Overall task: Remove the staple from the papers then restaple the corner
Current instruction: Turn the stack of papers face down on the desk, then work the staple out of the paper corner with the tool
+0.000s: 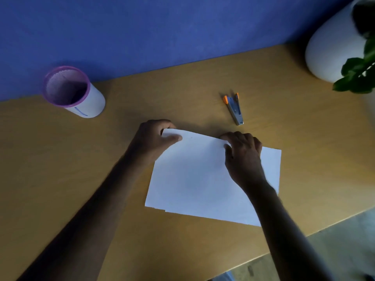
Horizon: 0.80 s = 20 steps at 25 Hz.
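Both hands: on the far edge of the papers (pixel 203 179), lifting it slightly off the desk
left hand (pixel 156 136): pinches the far-left corner, thumb on top, fingers curled under
right hand (pixel 243 153): fingers bent over the far edge, thumb on the sheet; looks like a grip, fingertips partly hidden
papers: thin white sheets, flat and matte, near edges slightly offset so more than one sheet; lying mid-desk
staple: too small to make out; likely at the pinched corner, can't confirm
stapler (pixel 235 109): small metal body, orange plastic ends, at 12 o'clock from the right hand, near but untouched
progress: early by my read; staple removal not evidently done, restapling all left
desk (pixel 60 169): smooth tan wood
pen cup (pixel 74 91): white cylinder, purple mesh rim, 10 o'clock
pot (pixel 332 51): round white, green leaves, 2 o'clock
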Each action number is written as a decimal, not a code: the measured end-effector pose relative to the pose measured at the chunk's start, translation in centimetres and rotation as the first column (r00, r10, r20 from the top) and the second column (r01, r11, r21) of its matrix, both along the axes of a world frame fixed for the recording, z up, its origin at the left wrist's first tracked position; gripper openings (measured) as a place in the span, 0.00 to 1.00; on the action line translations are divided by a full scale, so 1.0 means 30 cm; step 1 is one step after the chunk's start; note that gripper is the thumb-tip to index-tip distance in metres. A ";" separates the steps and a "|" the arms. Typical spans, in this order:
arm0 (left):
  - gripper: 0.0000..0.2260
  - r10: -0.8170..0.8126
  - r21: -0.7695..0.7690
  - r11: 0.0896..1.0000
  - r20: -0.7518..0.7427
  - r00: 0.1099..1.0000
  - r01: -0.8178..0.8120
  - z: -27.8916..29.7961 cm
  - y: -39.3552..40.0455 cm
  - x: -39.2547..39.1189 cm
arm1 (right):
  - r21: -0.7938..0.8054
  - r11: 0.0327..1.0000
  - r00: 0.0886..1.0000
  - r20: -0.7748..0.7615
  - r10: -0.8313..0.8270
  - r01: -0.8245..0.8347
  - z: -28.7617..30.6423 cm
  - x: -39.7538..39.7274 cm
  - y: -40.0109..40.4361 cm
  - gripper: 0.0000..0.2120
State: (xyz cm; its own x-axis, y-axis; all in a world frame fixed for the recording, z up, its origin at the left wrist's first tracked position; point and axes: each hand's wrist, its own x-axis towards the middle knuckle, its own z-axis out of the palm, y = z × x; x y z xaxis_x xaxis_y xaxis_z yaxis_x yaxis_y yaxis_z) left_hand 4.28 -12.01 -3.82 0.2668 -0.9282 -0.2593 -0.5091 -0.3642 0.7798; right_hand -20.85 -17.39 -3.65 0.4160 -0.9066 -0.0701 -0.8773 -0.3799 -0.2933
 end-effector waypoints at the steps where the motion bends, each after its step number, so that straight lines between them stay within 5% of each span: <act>1: 0.07 -0.009 0.017 1.000 -0.005 1.000 0.009 -0.007 0.004 0.001 | -0.012 1.000 0.999 0.036 -0.018 0.019 -0.003 0.000 -0.005 0.15; 6: 0.10 0.013 0.154 0.988 -0.150 0.989 0.011 -0.022 0.007 0.007 | -0.003 0.946 0.869 0.395 -0.297 0.324 -0.016 0.010 -0.082 0.19; 9: 0.12 0.039 0.215 0.976 -0.268 0.963 0.020 -0.026 0.015 0.016 | 0.142 0.864 0.811 0.298 -0.503 0.484 -0.035 0.033 -0.156 0.23; 15: 0.07 0.018 0.267 0.960 -0.346 0.938 0.079 -0.009 0.014 0.024 | 0.154 0.803 0.758 0.269 -0.594 0.575 -0.053 0.038 -0.206 0.11; 17: 0.08 0.017 0.272 0.957 -0.402 0.916 0.101 -0.005 0.012 0.025 | 0.240 0.769 0.683 0.357 -0.637 0.592 -0.053 0.029 -0.219 0.10; 20: 0.16 0.019 0.276 0.955 -0.426 0.904 0.110 -0.014 0.008 0.028 | 0.410 0.750 0.440 0.624 -0.646 0.519 -0.014 0.030 -0.224 0.10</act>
